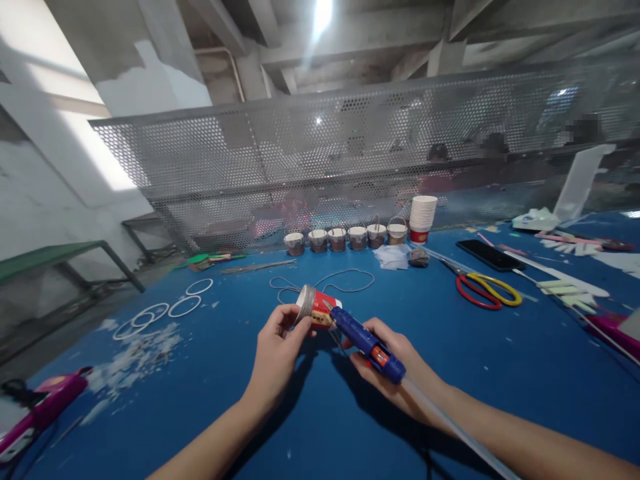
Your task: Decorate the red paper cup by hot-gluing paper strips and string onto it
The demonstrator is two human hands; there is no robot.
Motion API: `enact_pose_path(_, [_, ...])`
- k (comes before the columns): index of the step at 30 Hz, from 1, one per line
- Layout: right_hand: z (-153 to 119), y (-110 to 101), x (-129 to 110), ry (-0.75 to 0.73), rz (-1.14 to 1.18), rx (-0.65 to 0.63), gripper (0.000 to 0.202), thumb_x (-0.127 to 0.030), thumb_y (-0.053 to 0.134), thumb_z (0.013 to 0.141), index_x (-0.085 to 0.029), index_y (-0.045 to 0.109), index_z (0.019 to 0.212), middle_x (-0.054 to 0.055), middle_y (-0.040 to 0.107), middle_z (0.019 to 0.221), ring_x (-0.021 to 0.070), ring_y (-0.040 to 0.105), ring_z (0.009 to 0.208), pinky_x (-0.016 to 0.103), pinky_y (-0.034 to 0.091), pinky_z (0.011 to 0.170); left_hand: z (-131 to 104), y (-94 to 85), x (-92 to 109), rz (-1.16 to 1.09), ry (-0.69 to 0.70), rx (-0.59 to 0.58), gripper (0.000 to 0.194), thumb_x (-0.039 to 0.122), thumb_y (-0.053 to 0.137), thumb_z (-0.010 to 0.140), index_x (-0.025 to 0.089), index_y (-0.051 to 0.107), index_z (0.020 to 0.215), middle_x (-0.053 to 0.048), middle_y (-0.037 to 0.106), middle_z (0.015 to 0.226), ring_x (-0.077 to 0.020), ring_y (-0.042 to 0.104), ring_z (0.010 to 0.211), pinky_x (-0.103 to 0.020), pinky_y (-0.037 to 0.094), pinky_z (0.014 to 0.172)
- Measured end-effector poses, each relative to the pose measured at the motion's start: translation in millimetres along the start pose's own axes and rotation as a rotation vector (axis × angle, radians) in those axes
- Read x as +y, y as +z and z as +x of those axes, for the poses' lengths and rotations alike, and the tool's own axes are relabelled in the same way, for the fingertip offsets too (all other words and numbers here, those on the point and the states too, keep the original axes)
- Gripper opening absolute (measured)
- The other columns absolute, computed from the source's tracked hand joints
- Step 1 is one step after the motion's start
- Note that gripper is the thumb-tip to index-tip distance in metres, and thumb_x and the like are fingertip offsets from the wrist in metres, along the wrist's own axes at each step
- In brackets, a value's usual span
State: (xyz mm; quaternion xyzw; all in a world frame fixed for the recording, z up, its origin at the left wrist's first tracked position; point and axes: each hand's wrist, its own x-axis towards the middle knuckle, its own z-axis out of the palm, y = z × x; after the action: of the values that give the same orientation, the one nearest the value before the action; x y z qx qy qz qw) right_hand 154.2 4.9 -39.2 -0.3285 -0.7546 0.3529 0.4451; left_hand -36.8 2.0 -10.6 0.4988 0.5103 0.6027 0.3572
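A red and white paper cup lies sideways in my left hand, whose thumb and fingers are closed round its rim end. Grey cord is wound about that end of the cup. My right hand grips a blue glue gun, its tip against or very near the cup's red side. A clear glue stick sticks out of the back of the gun. Loose grey cord lies in loops on the blue table beyond the cup.
Several cord-wrapped cups stand along the back beside a stack of paper cups. Scissors and a black phone lie right. White rings, scraps and a magenta tool are left. A perforated metal screen rises behind.
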Motion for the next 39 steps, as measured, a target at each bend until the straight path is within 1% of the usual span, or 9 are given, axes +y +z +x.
enact_pose_path(3, [1, -7, -3, -0.006, -0.059, 0.013, 0.011, -0.03, 0.055, 0.085, -0.02, 0.055, 0.09, 0.0, 0.061, 0.074, 0.0122, 0.054, 0.061, 0.024, 0.044, 0.059, 5, -3.4, -2, -0.005, 0.015, 0.031, 0.02, 0.03, 0.07, 0.067, 0.017, 0.06, 0.08, 0.0, 0.065, 0.078, -0.0136, 0.06, 0.068, -0.027, 0.053, 0.066])
enact_pose_path(6, [4, -12, -10, 0.043, -0.069, -0.011, 0.016, -0.034, 0.053, 0.086, -0.019, 0.057, 0.09, 0.0, 0.059, 0.071, 0.0117, 0.052, 0.058, 0.023, 0.043, 0.056, 7, -5.2, -4, 0.03, 0.028, 0.045, 0.018, 0.027, 0.069, 0.066, 0.017, 0.061, 0.078, 0.0, 0.065, 0.077, -0.0143, 0.06, 0.071, -0.026, 0.051, 0.067])
enact_pose_path(9, [5, -13, -14, 0.087, -0.111, -0.023, 0.016, -0.035, 0.054, 0.085, -0.02, 0.055, 0.08, -0.002, 0.054, 0.065, 0.0106, 0.046, 0.055, 0.022, 0.038, 0.051, 7, -4.9, -6, 0.071, 0.047, 0.021, 0.015, 0.028, 0.067, 0.067, 0.017, 0.061, 0.076, -0.001, 0.066, 0.075, -0.0153, 0.061, 0.071, -0.026, 0.05, 0.066])
enact_pose_path(12, [4, -11, -13, 0.089, -0.156, -0.022, 0.021, -0.035, 0.053, 0.083, -0.021, 0.047, 0.069, -0.003, 0.049, 0.059, 0.0099, 0.04, 0.053, 0.021, 0.035, 0.049, 6, -3.7, -6, 0.099, 0.068, 0.002, 0.015, 0.028, 0.066, 0.067, 0.017, 0.061, 0.075, 0.0, 0.065, 0.073, -0.0146, 0.06, 0.068, -0.027, 0.05, 0.066])
enact_pose_path(22, [7, -5, -7, 0.136, -0.167, -0.035, 0.025, -0.036, 0.053, 0.082, -0.02, 0.045, 0.065, -0.004, 0.046, 0.055, 0.0089, 0.033, 0.05, 0.021, 0.032, 0.045, 3, -0.6, -6, 0.153, 0.094, -0.073, 0.013, 0.029, 0.063, 0.069, 0.018, 0.06, 0.074, 0.002, 0.062, 0.068, -0.0118, 0.054, 0.059, -0.024, 0.046, 0.059])
enact_pose_path(30, [5, -1, -2, 0.002, -0.229, -0.016, 0.025, -0.032, 0.052, 0.083, -0.021, 0.045, 0.062, -0.003, 0.05, 0.053, 0.0095, 0.04, 0.045, 0.022, 0.033, 0.044, 4, -1.6, -10, 0.17, 0.09, -0.113, 0.012, 0.03, 0.062, 0.072, 0.018, 0.059, 0.076, 0.001, 0.061, 0.071, -0.0127, 0.055, 0.063, -0.025, 0.045, 0.062])
enact_pose_path(34, [4, -1, 4, -0.117, -0.312, 0.01, 0.024, -0.031, 0.051, 0.084, -0.022, 0.046, 0.063, -0.003, 0.052, 0.053, 0.0094, 0.043, 0.044, 0.022, 0.034, 0.045, 4, -1.0, -9, 0.167, 0.089, -0.127, 0.011, 0.029, 0.061, 0.071, 0.019, 0.06, 0.075, 0.001, 0.062, 0.072, -0.0134, 0.056, 0.065, -0.025, 0.045, 0.062])
enact_pose_path(37, [2, -3, 6, -0.196, -0.345, -0.028, 0.022, -0.032, 0.049, 0.087, -0.021, 0.051, 0.069, 0.0, 0.058, 0.058, 0.0107, 0.049, 0.046, 0.022, 0.037, 0.048, 3, -1.3, -9, 0.184, 0.096, -0.125, 0.009, 0.027, 0.061, 0.072, 0.018, 0.06, 0.074, 0.002, 0.061, 0.07, -0.0131, 0.056, 0.064, -0.025, 0.045, 0.062])
enact_pose_path(39, [2, -6, 6, -0.203, -0.371, -0.063, 0.022, -0.033, 0.047, 0.089, -0.02, 0.054, 0.072, 0.002, 0.062, 0.062, 0.0115, 0.052, 0.048, 0.023, 0.038, 0.049, 3, -1.8, -9, 0.191, 0.093, -0.124, 0.009, 0.027, 0.06, 0.072, 0.018, 0.06, 0.074, 0.002, 0.061, 0.07, -0.0126, 0.055, 0.063, -0.024, 0.044, 0.061])
